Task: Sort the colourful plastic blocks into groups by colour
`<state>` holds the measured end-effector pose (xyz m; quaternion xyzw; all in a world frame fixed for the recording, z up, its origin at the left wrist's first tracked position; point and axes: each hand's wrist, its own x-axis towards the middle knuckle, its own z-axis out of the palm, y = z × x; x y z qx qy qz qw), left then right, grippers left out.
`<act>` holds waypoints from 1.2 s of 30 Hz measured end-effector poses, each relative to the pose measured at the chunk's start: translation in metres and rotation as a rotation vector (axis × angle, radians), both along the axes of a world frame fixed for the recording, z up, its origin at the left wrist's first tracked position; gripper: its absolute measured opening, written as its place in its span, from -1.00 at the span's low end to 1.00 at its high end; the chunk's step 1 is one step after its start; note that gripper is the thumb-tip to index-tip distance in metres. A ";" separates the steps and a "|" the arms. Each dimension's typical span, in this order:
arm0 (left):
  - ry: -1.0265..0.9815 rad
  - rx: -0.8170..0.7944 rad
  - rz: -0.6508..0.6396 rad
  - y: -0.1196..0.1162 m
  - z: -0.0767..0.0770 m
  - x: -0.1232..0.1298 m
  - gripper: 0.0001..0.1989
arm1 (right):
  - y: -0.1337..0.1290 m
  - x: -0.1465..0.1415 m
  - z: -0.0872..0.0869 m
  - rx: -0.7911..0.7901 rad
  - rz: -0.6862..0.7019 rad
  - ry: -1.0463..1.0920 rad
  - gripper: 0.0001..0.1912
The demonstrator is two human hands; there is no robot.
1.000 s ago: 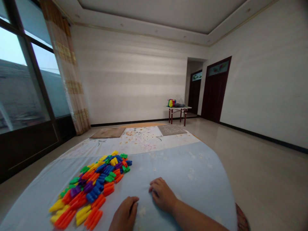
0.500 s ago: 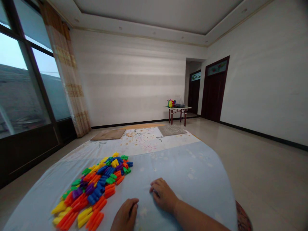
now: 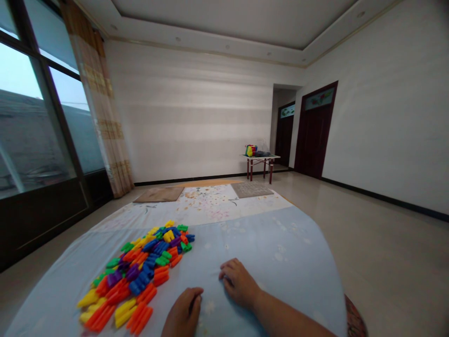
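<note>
My left hand [image 3: 183, 312] rests on the light blue tablecloth [image 3: 273, 281] at the bottom of the view. Its fingers are loosely bent, with a gap between thumb and forefinger, and nothing shows in it. Ahead and to the right, my right hand [image 3: 240, 284] lies on the cloth, palm down, fingers softly curled, holding nothing visible. To the left spreads a heap of plastic toy pieces [image 3: 140, 274] in red-orange, yellow, blue, green and purple. My left hand is the nearer one to this heap; neither hand touches it.
Toward the far side of the rounded table lie a brown mat [image 3: 159, 194] and a greyish mat [image 3: 251, 189] on a white floral cloth [image 3: 206, 203]. By the far wall stands a small table [image 3: 263, 157] bearing a colourful bag [image 3: 250, 150]. A curtained window [image 3: 108, 117] is at left.
The view has shifted very slightly. Both hands and the toy pieces stay where they were on the table.
</note>
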<state>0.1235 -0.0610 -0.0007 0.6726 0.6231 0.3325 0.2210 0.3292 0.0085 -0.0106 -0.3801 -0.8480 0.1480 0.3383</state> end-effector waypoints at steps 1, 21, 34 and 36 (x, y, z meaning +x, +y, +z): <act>-0.003 0.001 -0.002 0.000 0.000 0.000 -0.65 | 0.000 0.000 0.000 0.000 -0.002 0.002 -0.71; -0.076 0.042 0.034 -0.020 0.013 0.013 -0.74 | 0.000 0.008 -0.007 -0.063 0.057 -0.033 -0.77; -0.006 0.185 0.679 0.009 0.053 -0.159 -0.56 | 0.021 -0.038 0.046 -0.078 0.234 -0.041 -0.78; 0.050 0.174 0.788 0.014 0.047 -0.195 -0.53 | 0.028 -0.078 0.068 -0.019 0.330 -0.042 -0.79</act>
